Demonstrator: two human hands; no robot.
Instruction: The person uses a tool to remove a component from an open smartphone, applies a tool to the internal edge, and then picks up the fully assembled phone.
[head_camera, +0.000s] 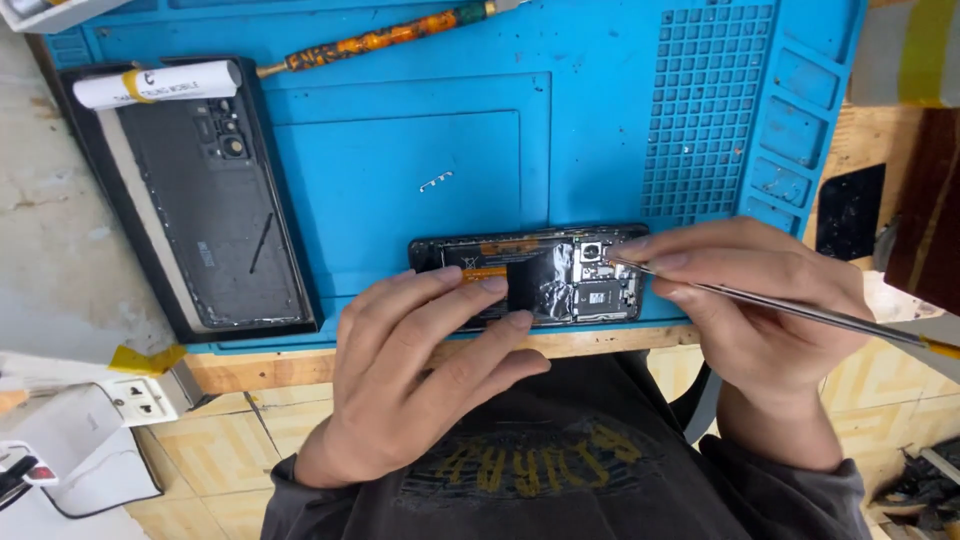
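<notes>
An opened phone (530, 278) was seen lying across the near edge of a blue mat (600, 120), with its back removed and its boards and battery exposed. It was steadied by the left hand (420, 370), whose fingers were spread and laid flat over the phone's left half, the fingertips resting beside a black foil flap at the middle. Tweezers (790, 305) were pinched between the thumb and fingers of the right hand (760, 300), and their tip was brought to the phone's right end, just beside the camera module; whether anything was gripped in the tip could not be told. Beyond the left hand, well apart from it, a small metal part (435, 181) was left on the bare mat. Farther to the left of that hand, a back cover (215, 200) was laid inside-up, with a white paper roll (158, 84) resting across its far end. A screwdriver (385, 38) with an amber mottled handle was laid at the mat's far side. The mat was carried by a wooden desk (600, 342), whose edge showed just under both hands. Down to the left of the left hand, a white socket (138, 396) was seen.
</notes>
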